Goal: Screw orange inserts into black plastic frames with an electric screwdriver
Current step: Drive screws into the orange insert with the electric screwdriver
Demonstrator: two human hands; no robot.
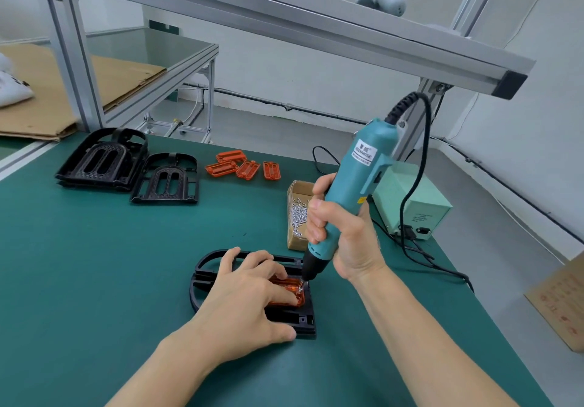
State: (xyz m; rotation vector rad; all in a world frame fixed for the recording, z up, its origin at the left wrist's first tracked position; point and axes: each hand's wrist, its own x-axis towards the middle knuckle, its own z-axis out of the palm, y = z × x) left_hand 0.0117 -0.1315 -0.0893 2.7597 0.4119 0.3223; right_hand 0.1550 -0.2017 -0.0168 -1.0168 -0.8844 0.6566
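A black plastic frame [205, 275] lies flat on the green mat near me, with an orange insert [292, 286] seated in it. My left hand [249, 302] lies spread over both, its straight fingers pressing the insert down. My right hand [341, 236] grips a teal electric screwdriver [360, 179] held upright and slightly tilted. Its black tip meets a screw at the insert's far right corner. Several loose orange inserts [243, 166] lie at the back of the mat. Other black frames [164, 179] sit stacked at the back left.
A small cardboard box of silver screws [298, 210] stands just behind the screwdriver tip. A pale green power unit [414, 204] with black cables sits at the right. An aluminium beam [284, 24] crosses overhead. Cardboard sheets [562, 299] lie at the right edge and back left.
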